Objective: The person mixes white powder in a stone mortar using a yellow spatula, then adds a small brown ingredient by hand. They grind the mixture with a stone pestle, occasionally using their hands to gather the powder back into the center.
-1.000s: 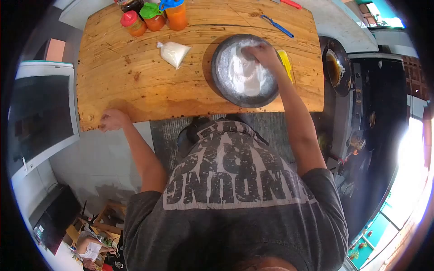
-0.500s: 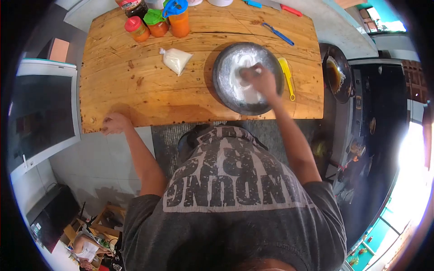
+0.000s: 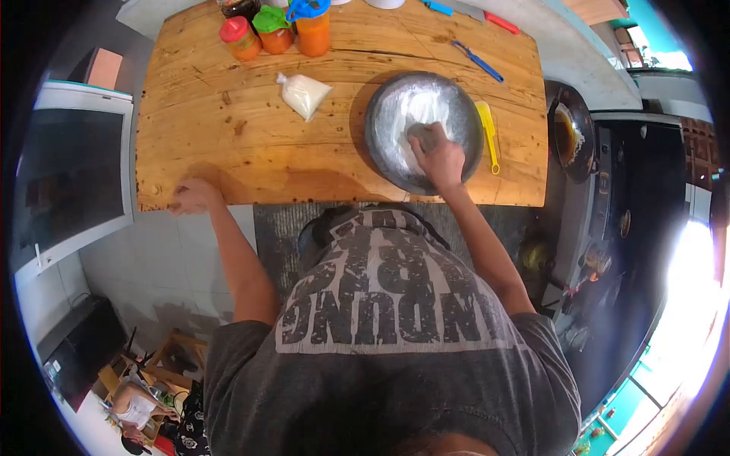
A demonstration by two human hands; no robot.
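Observation:
My right hand is closed around a rounded grey pestle, pressed into a wide, shallow grey mortar. White paste or powder is smeared across the mortar's inside. At the table's front left corner rests my left hand, its fingers curled over the edge of the wooden table. A knotted clear bag of white granules lies to the left of the mortar. Just right of the mortar is a yellow plastic utensil.
Lidded jars with red, green and blue tops stand at the back left. A blue peeler and a red-handled knife lie at the back right. Beside the table is a wok. Another person is at lower left.
My right hand and the pestle have shifted slightly within the mortar, toward its near side. My left hand stays at the table corner. The whole view has tilted a little.

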